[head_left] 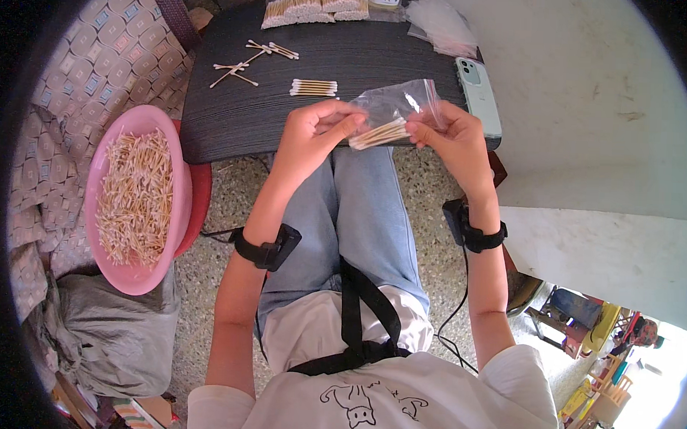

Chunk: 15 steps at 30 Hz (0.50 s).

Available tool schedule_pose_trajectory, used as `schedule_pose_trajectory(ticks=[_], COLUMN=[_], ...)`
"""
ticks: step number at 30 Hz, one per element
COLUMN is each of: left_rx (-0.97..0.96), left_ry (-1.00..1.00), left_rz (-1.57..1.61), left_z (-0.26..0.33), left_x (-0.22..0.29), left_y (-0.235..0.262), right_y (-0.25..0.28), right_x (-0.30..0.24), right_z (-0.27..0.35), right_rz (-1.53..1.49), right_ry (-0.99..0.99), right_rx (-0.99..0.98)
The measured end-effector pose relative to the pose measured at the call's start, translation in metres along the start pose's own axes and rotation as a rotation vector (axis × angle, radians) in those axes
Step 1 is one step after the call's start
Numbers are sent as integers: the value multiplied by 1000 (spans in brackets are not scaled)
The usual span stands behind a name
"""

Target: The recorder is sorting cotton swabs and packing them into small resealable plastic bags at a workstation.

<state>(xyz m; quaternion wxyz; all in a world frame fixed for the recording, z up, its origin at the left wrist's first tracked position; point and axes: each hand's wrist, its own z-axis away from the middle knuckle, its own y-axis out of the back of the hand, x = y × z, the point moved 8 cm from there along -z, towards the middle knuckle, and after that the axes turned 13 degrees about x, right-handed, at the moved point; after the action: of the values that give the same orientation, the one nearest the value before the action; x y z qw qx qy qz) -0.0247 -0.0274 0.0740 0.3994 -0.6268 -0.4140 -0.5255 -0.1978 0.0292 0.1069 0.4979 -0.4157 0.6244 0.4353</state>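
Both my hands hold a clear zip plastic bag point(396, 103) above the near edge of the dark table. Inside its lower part lies a small bundle of cotton swabs point(379, 133), slanting up to the right. My left hand point(316, 130) pinches the bag's left end between thumb and fingers. At the other end, by the bag's opening strip, my right hand point(451, 135) is closed on the plastic. Just beyond my left hand, a neat row of cotton swabs point(314, 87) lies on the table. Farther left, several loose cotton swabs point(243, 69) are scattered crosswise.
Filled bags of swabs point(313, 3) are piled at the table's point(225, 127) far edge, near flat empty bags point(443, 27). A pale phone point(478, 94) lies at the right edge, beside a wall. To my left stands a pink basin point(179, 201) full of swabs.
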Motion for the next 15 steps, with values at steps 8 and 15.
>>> schedule_pose_trajectory(ticks=[8, 15], left_rx=[21, 41], left_ry=[0, 13], left_rz=[18, 80], left_z=[0, 0], left_x=[3, 2], left_y=[1, -3], right_y=[3, 0], right_x=[-1, 8], right_z=[1, 2], right_rz=[-161, -80], right_ry=[-48, -52], right_rx=[-10, -4])
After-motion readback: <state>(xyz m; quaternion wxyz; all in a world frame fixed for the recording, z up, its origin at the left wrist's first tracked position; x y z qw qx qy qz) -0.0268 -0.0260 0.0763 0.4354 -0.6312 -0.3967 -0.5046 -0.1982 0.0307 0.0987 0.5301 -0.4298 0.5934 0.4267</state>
